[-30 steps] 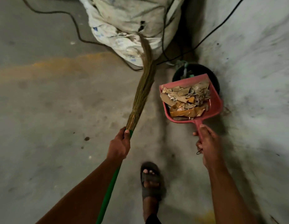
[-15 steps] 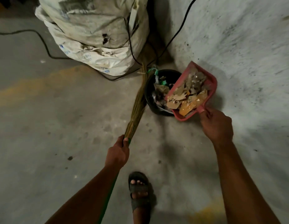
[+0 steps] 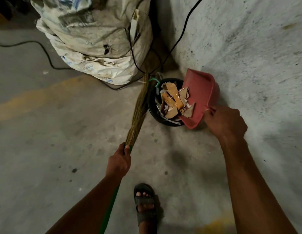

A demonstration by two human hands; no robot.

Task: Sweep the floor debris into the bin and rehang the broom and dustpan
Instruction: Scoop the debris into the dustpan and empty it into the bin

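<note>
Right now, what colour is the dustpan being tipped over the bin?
The dustpan is pinkish red, plainest in the head view.

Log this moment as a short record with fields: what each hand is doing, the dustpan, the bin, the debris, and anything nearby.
left hand: left hand grips the broom where its green handle meets the bristles
right hand: right hand holds the dustpan by its handle
dustpan: red, tipped steeply over the bin
bin: black, round, on the floor by the wall
debris: cardboard and paper scraps sliding from the pan into the bin
nearby: white sacks, black cables, a sandalled foot
</note>
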